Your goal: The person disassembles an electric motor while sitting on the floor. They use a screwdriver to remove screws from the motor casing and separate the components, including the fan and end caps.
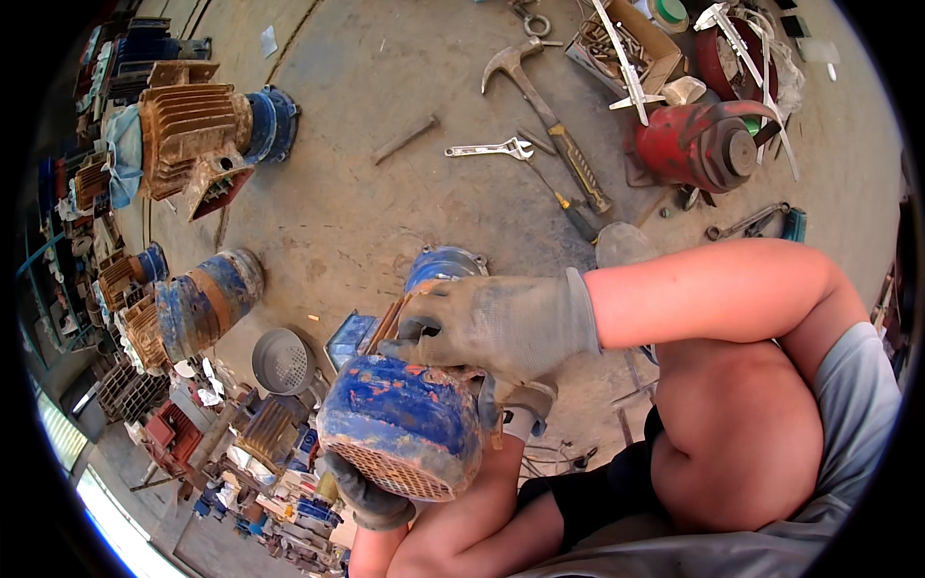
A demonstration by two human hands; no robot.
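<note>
A chipped blue fan cover (400, 400) with a rusty grille sits at the near end of an electric motor, in front of my legs. My left hand (366, 496), in a dark-coated glove, grips the cover's lower edge by the grille. From the right, my gloved right hand (491, 323) reaches across, its fingers bent over the seam between cover and finned body. Beyond it show the motor's blue end flange (443, 265) and a blue terminal box (349, 337). Most of the finned body is hidden under my right hand.
On the concrete floor ahead lie a claw hammer (549, 125), an adjustable wrench (491, 149) and a screwdriver (564, 202). A red bottle jack (694, 144) stands beside a box of bolts (626, 48). Rusty motors (188, 140), another blue cover (210, 301) and a round strainer (282, 361) are left.
</note>
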